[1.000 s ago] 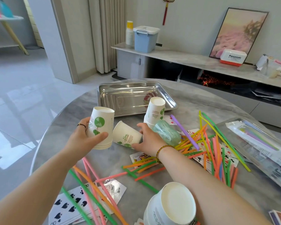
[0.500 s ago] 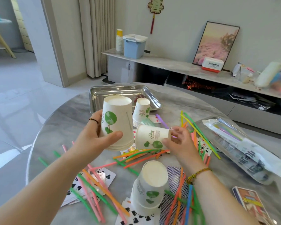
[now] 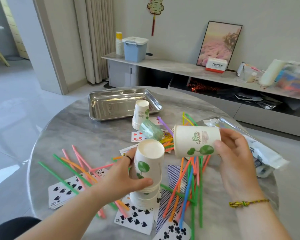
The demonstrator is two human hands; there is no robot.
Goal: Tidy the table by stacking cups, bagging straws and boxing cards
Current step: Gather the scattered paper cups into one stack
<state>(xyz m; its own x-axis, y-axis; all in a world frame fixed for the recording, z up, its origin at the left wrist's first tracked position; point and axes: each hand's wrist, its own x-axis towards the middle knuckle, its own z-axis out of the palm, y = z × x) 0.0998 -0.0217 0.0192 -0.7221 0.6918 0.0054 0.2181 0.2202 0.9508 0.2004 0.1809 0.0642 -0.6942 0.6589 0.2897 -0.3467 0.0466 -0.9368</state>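
A: Left hand (image 3: pixel 121 177), state of the fingers?
B: Fingers and thumb are curled round an inverted cup stack (image 3: pixel 149 163). It is held directly on top of a lower cup stack (image 3: pixel 144 200), which is standing on playing cards (image 3: pixel 135 217) at the near side of the table (image 3: pixel 76 132).
A: Right hand (image 3: pixel 235 163)?
B: A single paper cup (image 3: pixel 196 141) is gripped on its side. It is raised above the straws (image 3: pixel 189 179), to the right of the held stack and apart from it.
A: Other items noted?
B: A third inverted stack (image 3: pixel 140 113) is recorded just beside the metal tray (image 3: pixel 111 104). A green translucent cup (image 3: pixel 151 129) is seen lying on its side in front of that stack. Straws and cards are scattered loose over the tabletop. A plastic bag (image 3: pixel 260 153) is noted at the right edge
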